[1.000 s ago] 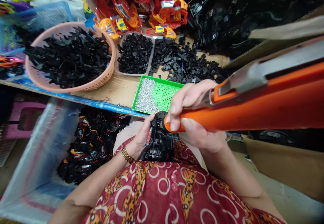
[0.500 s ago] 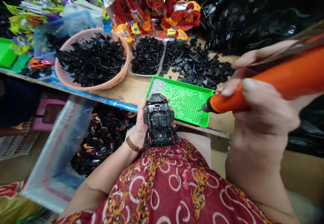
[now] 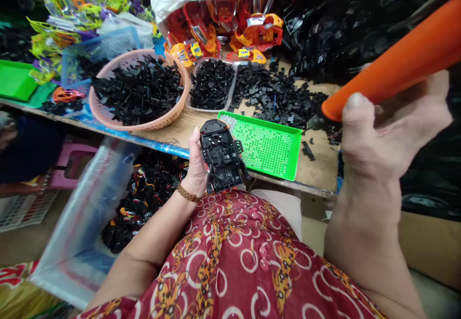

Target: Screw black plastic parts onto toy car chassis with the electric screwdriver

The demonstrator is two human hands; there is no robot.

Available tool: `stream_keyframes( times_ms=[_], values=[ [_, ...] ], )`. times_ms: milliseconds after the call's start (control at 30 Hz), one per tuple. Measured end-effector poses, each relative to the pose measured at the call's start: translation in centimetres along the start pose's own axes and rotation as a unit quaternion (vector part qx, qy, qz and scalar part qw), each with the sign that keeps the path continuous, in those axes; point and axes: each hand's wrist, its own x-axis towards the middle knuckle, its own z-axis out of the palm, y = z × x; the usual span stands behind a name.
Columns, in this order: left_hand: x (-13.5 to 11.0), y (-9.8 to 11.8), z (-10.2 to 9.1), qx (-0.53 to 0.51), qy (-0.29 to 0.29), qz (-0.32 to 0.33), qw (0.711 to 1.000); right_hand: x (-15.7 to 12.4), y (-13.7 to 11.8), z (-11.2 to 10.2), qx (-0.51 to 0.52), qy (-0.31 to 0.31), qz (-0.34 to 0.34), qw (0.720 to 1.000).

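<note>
My left hand (image 3: 196,165) grips a black toy car chassis (image 3: 221,158), underside up, just above my lap and in front of the table edge. My right hand (image 3: 382,131) is raised at the right and wraps an orange electric screwdriver (image 3: 392,64), whose tip end points down-left over the table. Between the hands lies a green perforated tray (image 3: 268,146) with a small heap of silver screws (image 3: 226,119) in its far-left corner.
A pink basket (image 3: 139,91) of black plastic parts and a clear tub (image 3: 212,83) of more parts stand on the table, with loose black pieces (image 3: 277,95) beside them. Orange toy car bodies (image 3: 230,30) pile at the back. A plastic-lined bin (image 3: 140,199) of assembled cars sits below left.
My right hand lifted the screwdriver off the chassis and swung it up to the right. My left hand raised the chassis toward the green tray.
</note>
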Motion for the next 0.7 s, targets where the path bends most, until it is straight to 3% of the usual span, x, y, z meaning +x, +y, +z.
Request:
stream_keyframes(
  times_ms=[100, 133, 200, 267, 333, 433, 467, 533, 600, 700],
  values=[
    [0.1, -0.3, 0.3, 0.007, 0.024, 0.125, 0.992, -3.0, -1.3, -0.7, -0.106, 0.053, -0.035, 0.992],
    [0.1, -0.5, 0.4, 0.007, 0.036, 0.179, 0.983, -4.3, -2.1, -0.3, -0.11, 0.027, -0.006, 0.994],
    [-0.4, -1.2, 0.7, 0.007, 0.065, 0.258, 0.964, -7.2, -3.8, 1.3, -0.082, -0.141, 0.022, 0.986],
    [-1.2, -1.8, 1.0, 0.014, 0.078, 0.268, 0.96, -9.5, -5.2, 3.3, -0.059, -0.278, 0.022, 0.959],
    [-2.2, -1.8, 1.1, 0.039, 0.053, 0.244, 0.968, -10.6, -5.7, 4.8, -0.043, -0.321, 0.037, 0.945],
    [-3.1, -0.6, 0.4, 0.079, -0.013, 0.203, 0.976, -10.2, -5.0, 4.9, 0.006, -0.352, 0.024, 0.936],
    [-3.2, 0.0, -0.2, 0.085, -0.031, 0.161, 0.983, -9.7, -4.7, 4.6, 0.025, -0.372, 0.003, 0.928],
    [-2.9, 1.0, -1.6, 0.111, -0.068, 0.004, 0.992, -8.5, -4.1, 3.8, 0.061, -0.431, -0.04, 0.899],
    [-2.1, 1.5, -3.3, 0.133, -0.088, -0.127, 0.979, -7.4, -3.9, 3.5, 0.085, -0.489, -0.077, 0.865],
    [-0.7, 1.0, -5.8, 0.137, -0.047, -0.142, 0.979, -6.6, -4.0, 3.8, 0.074, -0.535, -0.119, 0.833]
  ],
)
